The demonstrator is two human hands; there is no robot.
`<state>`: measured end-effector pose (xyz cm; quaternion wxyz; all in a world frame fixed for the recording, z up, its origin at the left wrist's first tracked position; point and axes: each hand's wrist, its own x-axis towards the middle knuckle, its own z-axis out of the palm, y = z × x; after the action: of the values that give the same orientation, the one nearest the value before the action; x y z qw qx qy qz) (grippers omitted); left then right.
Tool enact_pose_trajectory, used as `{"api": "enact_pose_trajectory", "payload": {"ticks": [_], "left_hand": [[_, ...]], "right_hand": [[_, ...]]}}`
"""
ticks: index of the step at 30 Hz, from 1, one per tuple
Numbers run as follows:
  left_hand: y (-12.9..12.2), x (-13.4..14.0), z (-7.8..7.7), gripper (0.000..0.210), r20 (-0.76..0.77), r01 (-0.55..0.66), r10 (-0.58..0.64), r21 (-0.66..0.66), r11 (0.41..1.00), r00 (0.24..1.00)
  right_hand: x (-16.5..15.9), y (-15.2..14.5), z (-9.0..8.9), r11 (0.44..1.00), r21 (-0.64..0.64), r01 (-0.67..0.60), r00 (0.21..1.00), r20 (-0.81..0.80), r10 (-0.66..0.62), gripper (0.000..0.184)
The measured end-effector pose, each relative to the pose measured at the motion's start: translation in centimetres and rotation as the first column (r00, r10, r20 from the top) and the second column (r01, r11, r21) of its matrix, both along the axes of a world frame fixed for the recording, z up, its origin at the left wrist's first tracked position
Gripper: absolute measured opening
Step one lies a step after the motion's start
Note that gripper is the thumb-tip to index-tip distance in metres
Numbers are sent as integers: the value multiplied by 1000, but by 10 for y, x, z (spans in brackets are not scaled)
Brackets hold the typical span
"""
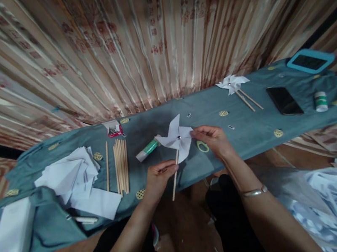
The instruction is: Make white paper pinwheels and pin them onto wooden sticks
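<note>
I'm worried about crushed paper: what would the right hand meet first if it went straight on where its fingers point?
The white, four-bladed paper pinwheel; the right hand seems to touch its nearest blade, though depth is unclear.

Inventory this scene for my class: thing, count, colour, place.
cloth: one, patterned teal, middle
held pinwheel: one, white, centre
other pinwheels: apparently two, white, back right
papers: many, white, left
sticks: bundle plus one apart, tan, left
box: one, red, white, behind sticks
tubes: two, green, white, centre and right
loop: one, greenish, right of held pinwheel
phone: one, black, right
screen: one, blue frame, back right
device: one, white, left edge
rod: one, white, front left
bag: one, translucent, lower right
curtain: count unclear, tan, background
floor: one, brown, below
bangle: one, silver, right wrist
left hand: one, bare, gripping stick
right hand: one, bare, pinching blade
legs: two, black, bottom
</note>
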<state>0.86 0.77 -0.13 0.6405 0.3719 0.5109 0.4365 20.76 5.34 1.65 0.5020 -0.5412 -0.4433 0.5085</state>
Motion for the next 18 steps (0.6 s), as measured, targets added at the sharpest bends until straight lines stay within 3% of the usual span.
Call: {"api": "enact_pose_trajectory", "payload": {"ticks": [12,18], "left_hand": [[6,-2,2,22,-15,-83,83,51,995,996],[7,-2,-1,22,-41,-68,71,78,995,997]], "right_hand": [[-13,-8,4,985,-97,-143,989,-39,139,40],[-19,-10,4,969,-143,-202,975,-118,187,34]]}}
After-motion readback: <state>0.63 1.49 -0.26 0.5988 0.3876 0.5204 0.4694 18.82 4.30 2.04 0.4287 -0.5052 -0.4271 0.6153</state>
